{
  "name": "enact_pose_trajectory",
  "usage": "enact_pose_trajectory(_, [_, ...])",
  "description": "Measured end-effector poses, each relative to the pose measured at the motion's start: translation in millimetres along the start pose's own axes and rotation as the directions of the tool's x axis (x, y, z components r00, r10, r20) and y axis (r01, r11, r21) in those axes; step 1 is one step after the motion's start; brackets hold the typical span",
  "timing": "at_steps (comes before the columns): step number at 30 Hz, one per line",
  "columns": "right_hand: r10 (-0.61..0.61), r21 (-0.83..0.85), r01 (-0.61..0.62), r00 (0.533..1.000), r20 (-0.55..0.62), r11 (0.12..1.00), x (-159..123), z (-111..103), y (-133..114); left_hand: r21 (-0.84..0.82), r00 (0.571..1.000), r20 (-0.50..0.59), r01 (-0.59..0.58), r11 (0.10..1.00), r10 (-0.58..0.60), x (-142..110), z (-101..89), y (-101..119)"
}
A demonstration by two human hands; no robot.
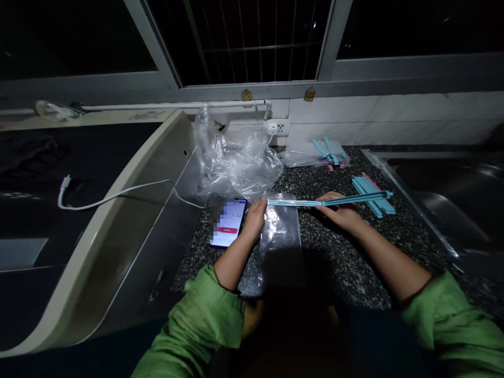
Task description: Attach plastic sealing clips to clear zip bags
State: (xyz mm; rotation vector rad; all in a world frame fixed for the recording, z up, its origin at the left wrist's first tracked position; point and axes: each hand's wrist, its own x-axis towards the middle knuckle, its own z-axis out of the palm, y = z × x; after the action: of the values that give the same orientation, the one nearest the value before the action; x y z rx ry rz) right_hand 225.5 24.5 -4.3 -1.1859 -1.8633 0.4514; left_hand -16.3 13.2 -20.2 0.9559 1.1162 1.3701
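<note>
Centrally, I observe a light-blue strip [293, 202] held above the speckled counter [354, 275], its two slender lengths meeting at a slight bend: the left one pale and grooved, the right one darker, overlapping a pile of blue strips [366, 191] in my view and partly hiding it. Around it, from left to right, I note a cream-edged appliance [147, 157] crossed by a white cable [118, 198]; a lit phone [227, 240], just beside the left forearm; crumpled clear plastic [244, 163] beyond the phone; a wall socket [277, 127]; a flat clear bag [281, 231] below the strip's left length; and a sink [441, 210]. My left hand [255, 218] reaches forward, its digits pinching the strip's left end. My right hand [342, 212] slants inward from the right, thumb and fingers clamped on the strip beside the bend.
</note>
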Motion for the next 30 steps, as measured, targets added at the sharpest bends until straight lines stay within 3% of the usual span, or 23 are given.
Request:
enact_pose_trajectory(4, [0.008, 0.004, -0.008, 0.999, -0.034, 1.000, -0.7, -0.5, -1.0, -0.137, 0.989, 0.129, 0.096, 0.986, -0.078, -3.1, 2.2, 0.5])
enact_pose_trajectory(8, [0.078, 0.061, -0.069, 0.983, -0.164, 0.996, -0.7, -1.9, -1.8, -0.141, 0.976, 0.119, 0.198, 0.970, -0.182, -5.3, 4.9, 4.1])
enact_pose_trajectory(13, [0.194, 0.096, -0.173, 0.929, -0.316, 0.980, 0.9, -1.1, 7.1, -0.155, 0.956, 0.161, 0.270, 0.950, -0.245, -9.7, 5.8, 12.4])
enact_pose_trajectory(18, [0.212, 0.109, -0.192, 0.952, -0.222, 0.975, -0.6, 9.3, 11.7, -0.212, 0.945, 0.215, 0.290, 0.933, -0.245, -13.1, 4.4, 15.9])
enact_pose_trajectory(24, [0.200, 0.162, -0.183, 0.975, -0.095, 0.970, -8.1, 23.3, -3.5, -0.205, 0.942, 0.247, 0.280, 0.938, -0.227, -13.1, 4.1, 13.7])
enact_pose_trajectory(30, [0.196, 0.212, -0.177, 0.978, -0.073, 0.961, -11.7, 23.5, -17.3, -0.110, 0.913, 0.282, 0.336, 0.935, -0.295, -13.8, 4.0, 13.2])
